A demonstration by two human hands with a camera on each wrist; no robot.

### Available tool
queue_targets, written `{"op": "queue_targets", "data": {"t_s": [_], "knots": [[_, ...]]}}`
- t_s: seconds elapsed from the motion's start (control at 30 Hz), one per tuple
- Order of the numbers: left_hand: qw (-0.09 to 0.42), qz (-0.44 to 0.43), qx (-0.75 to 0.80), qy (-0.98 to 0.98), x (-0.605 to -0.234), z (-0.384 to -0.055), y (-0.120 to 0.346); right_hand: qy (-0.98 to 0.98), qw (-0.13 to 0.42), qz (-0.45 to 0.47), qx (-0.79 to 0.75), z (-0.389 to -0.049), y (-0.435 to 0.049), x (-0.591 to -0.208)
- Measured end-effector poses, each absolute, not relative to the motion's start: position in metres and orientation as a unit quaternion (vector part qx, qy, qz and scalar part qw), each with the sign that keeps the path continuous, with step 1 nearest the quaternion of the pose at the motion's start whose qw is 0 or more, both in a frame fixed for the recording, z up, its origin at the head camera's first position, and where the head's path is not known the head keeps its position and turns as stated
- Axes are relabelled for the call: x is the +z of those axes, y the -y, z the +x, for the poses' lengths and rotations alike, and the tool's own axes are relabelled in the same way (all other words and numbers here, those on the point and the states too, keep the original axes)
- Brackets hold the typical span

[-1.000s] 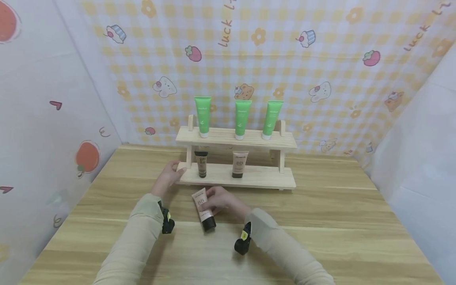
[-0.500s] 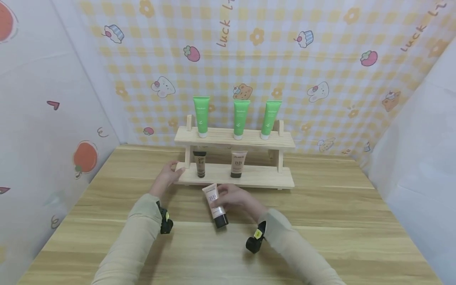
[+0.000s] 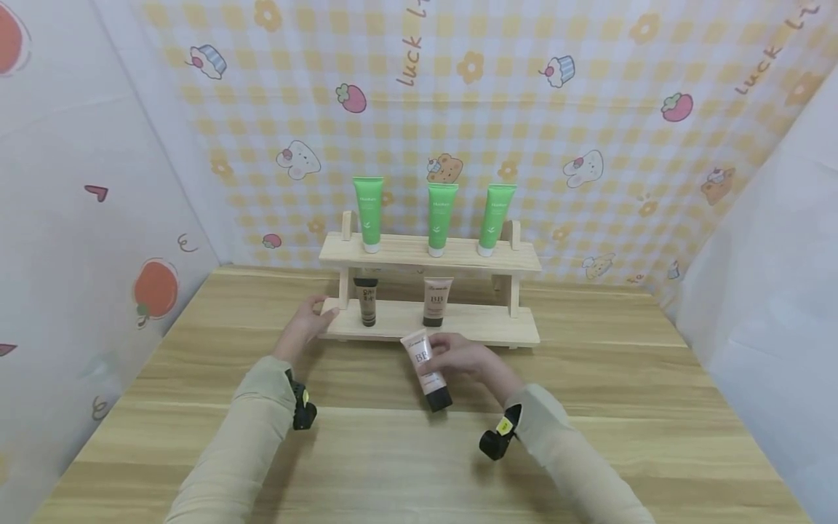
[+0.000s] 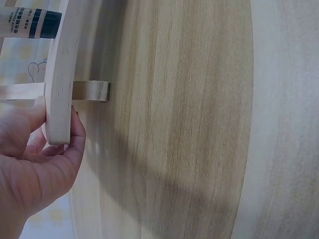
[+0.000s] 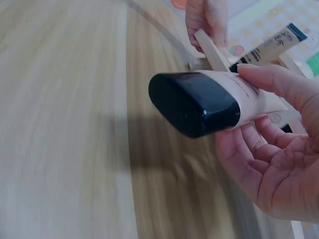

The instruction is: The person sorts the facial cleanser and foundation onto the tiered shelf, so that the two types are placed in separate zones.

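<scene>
My right hand holds a pink BB cream tube with a black cap, thumb on its front and fingers behind. The tube leans with its cap down toward me, in front of the wooden rack. In the right wrist view the black cap faces the camera. My left hand grips the left end of the rack's lower shelf. The left wrist view shows thumb and fingers pinching the shelf board. On that shelf stand a darker tube with a black top and another pink BB cream tube.
Three green tubes with white caps stand on the upper shelf. The rack sits at the back of a wood-grain table, before a checked curtain. White sheets hang at both sides.
My right hand has carried the pink BB cream tube to the right and slightly up, toward the middle of the rack. The left hand stays on the shelf end.
</scene>
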State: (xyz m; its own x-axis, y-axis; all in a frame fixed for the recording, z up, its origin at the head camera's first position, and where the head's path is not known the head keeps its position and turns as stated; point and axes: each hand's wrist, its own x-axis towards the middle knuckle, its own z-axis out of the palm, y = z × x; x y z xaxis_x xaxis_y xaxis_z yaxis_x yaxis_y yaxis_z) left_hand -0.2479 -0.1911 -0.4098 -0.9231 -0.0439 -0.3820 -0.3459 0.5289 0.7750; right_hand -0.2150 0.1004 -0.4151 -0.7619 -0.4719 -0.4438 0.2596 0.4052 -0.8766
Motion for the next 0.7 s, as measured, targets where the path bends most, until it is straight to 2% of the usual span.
{"op": "queue_targets", "data": {"t_s": [0.7], "knots": [[0.162, -0.099, 0.477, -0.858, -0.410, -0.249, 0.192, -0.771, 0.307, -0.066, -0.554, -0.225, -0.148, -0.399]]}}
